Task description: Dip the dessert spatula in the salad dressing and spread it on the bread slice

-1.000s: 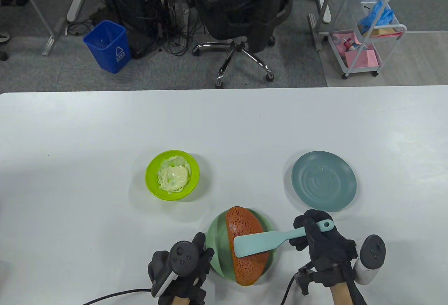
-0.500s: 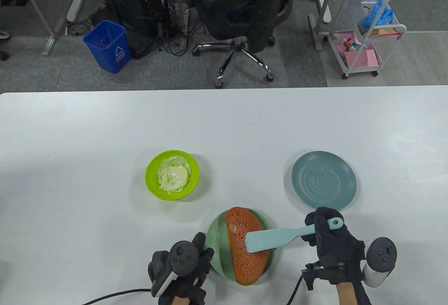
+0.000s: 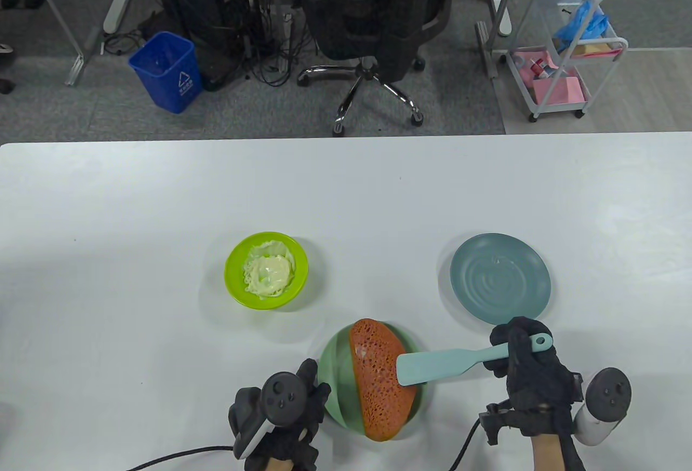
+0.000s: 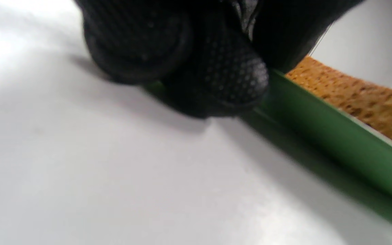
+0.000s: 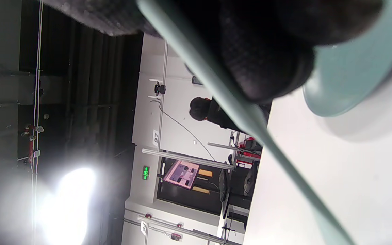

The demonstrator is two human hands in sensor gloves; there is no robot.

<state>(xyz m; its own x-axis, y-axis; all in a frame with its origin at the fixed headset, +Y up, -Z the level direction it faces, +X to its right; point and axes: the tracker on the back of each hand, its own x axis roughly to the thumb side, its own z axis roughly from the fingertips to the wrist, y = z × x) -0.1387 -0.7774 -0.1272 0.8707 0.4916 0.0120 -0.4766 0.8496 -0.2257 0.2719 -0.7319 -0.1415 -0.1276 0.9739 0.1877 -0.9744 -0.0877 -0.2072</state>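
A brown bread slice (image 3: 381,379) lies on a green plate (image 3: 334,373) near the table's front edge. My right hand (image 3: 521,365) grips the handle of a light teal dessert spatula (image 3: 440,365), whose blade lies over the bread's right edge. My left hand (image 3: 292,411) rests at the plate's left rim, fingers (image 4: 216,75) touching the plate (image 4: 335,143) beside the bread (image 4: 362,98). A lime green bowl (image 3: 233,271) holds pale salad dressing (image 3: 269,273), up and left of the bread. The right wrist view shows the spatula handle (image 5: 237,102) in my gloved fingers (image 5: 260,64).
A blue-grey plate (image 3: 500,279) sits just beyond my right hand; it also shows in the right wrist view (image 5: 356,68). Cables trail off the front edge from both gloves. An office chair (image 3: 378,11), blue bin (image 3: 165,71) and cart (image 3: 567,54) stand beyond the table's far edge.
My right hand has drawn the spatula to the right across the bread, from mid-slice to its right edge. The left hand and plate have not moved.
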